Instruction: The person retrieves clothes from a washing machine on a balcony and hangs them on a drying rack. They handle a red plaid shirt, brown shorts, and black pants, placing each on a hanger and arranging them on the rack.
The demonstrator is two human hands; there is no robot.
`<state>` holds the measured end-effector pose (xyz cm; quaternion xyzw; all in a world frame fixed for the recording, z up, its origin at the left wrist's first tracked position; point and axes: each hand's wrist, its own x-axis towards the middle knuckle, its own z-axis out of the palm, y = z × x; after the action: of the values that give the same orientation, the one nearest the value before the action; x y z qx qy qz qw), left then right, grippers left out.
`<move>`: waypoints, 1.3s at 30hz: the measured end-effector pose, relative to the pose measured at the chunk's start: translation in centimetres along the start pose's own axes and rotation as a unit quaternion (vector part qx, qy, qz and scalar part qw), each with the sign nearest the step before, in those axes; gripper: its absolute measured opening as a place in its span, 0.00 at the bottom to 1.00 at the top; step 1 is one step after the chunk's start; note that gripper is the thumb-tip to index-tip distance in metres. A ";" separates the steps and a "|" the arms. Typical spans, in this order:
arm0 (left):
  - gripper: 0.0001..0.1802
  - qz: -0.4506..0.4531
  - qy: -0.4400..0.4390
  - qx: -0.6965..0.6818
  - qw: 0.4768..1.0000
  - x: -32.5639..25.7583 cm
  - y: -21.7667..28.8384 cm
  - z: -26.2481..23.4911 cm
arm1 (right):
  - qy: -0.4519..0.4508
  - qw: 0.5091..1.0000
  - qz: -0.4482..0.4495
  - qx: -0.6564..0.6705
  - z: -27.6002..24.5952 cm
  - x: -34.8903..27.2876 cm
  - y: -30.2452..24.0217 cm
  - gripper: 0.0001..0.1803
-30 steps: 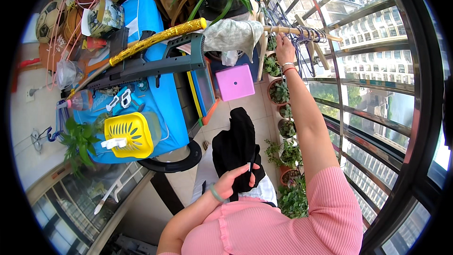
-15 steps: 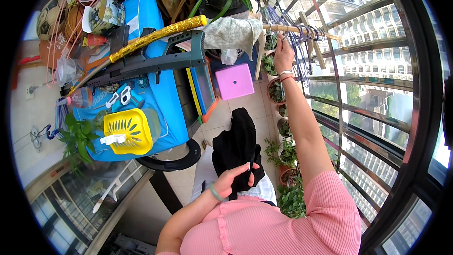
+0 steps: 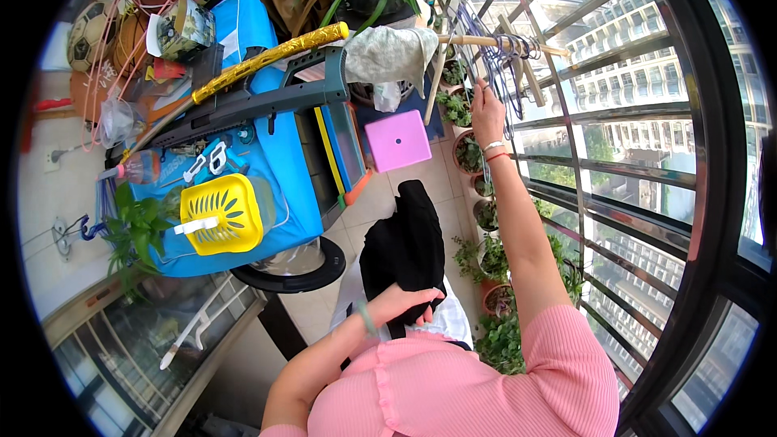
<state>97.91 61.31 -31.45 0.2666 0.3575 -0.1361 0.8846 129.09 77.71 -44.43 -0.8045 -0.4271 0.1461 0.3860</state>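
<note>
A black cloth garment hangs in front of me at waist height, bunched, its exact kind hard to make out. My left hand is closed round its near end, thumb across the fabric. My right arm stretches far forward to a cluster of thin purple clothes hangers on a bamboo pole. Just below the pole my right hand has its fingers closed on a hanger; part of it is hidden by the hand. A grey cloth drapes over the pole left of the hangers.
Metal window bars run along my right, above a row of potted plants. A pink stool stands ahead on the tiled floor. To my left, a blue-covered surface holds a yellow basket and a dark toy gun.
My right hand has drawn slightly back and down from the pole, fingers on a hanger. My left hand has closed further over the black garment, its fingers now lower and turned rightward.
</note>
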 end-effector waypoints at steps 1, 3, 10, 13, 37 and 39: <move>0.25 -0.041 0.037 0.101 0.993 -0.2 0.0 0.3 | 0.003 1.000 0.009 0.012 -0.4 -1.2 0.1 0.17; 0.25 -0.171 0.093 0.430 0.882 -0.7 0.7 0.7 | 0.008 0.999 0.027 0.036 -1.2 -4.3 -0.1 0.17; 0.11 0.092 0.272 0.741 0.607 -3.3 -7.9 0.0 | -0.029 0.983 0.054 0.173 -4.4 -20.6 -3.7 0.22; 0.06 0.202 0.268 0.775 0.535 -6.5 -9.2 0.6 | -0.137 0.917 0.108 0.360 -6.5 -27.8 -7.2 0.22; 0.21 0.321 0.077 0.672 0.663 -30.4 -21.3 4.6 | -0.500 0.797 -0.164 0.295 -17.9 -57.6 -22.4 0.11; 0.21 0.243 0.067 0.655 0.713 -31.5 -22.7 6.2 | -0.526 0.786 -0.153 0.288 -18.3 -59.6 -22.1 0.14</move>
<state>69.36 40.75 -13.98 0.8652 0.1600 -0.0979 0.4651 91.38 28.42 -21.53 -0.3787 -0.6194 0.6019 0.3327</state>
